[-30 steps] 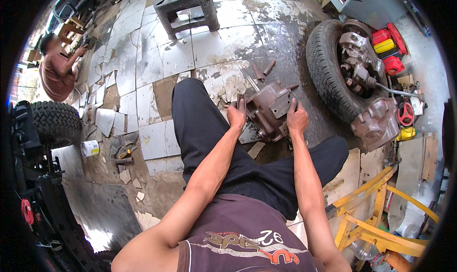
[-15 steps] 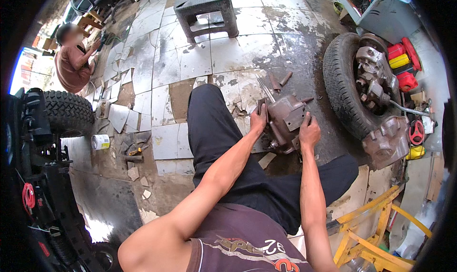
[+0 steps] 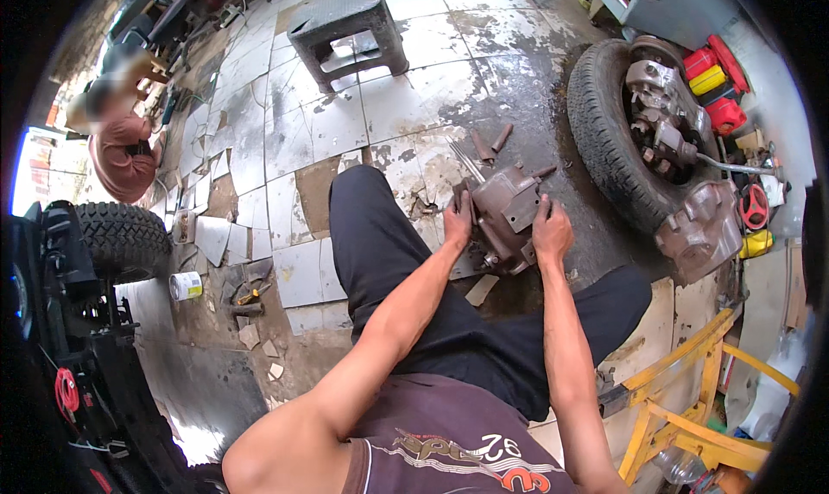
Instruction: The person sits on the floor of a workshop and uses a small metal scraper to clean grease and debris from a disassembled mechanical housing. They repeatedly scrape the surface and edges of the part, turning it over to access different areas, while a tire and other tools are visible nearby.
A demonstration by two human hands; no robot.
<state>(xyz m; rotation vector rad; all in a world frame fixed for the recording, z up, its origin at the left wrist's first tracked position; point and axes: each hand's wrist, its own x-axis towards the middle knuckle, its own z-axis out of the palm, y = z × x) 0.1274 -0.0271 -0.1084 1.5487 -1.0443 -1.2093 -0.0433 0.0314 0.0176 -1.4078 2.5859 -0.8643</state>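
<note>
A brown-grey metal housing (image 3: 497,202) rests on the floor between my legs, with a flat plate (image 3: 523,209) with small holes on its right upper side. My left hand (image 3: 458,221) is closed round the housing's left edge, fingers pointing away from me. On the opposite side, my right hand (image 3: 553,230) grips the edge by the plate, its thumb and fingers curled. Thin metal rods (image 3: 466,162) stick out beyond the housing's far left corner. Two short rusty metal pieces (image 3: 501,138) lie just past it. The housing's underside is hidden.
A tyre (image 3: 596,140) with metal parts inside lies at right, beside another brown casting (image 3: 698,235). A yellow metal frame (image 3: 682,399) is at lower right, a grey stool (image 3: 350,32) ahead. Left are a wheeled vehicle (image 3: 121,239), a can (image 3: 185,286) and a seated person (image 3: 125,153).
The whole view has shifted slightly, as my head has moved. Both hands stay on the housing; the left hand's fingers sit a little differently along its edge. The seated person leans differently.
</note>
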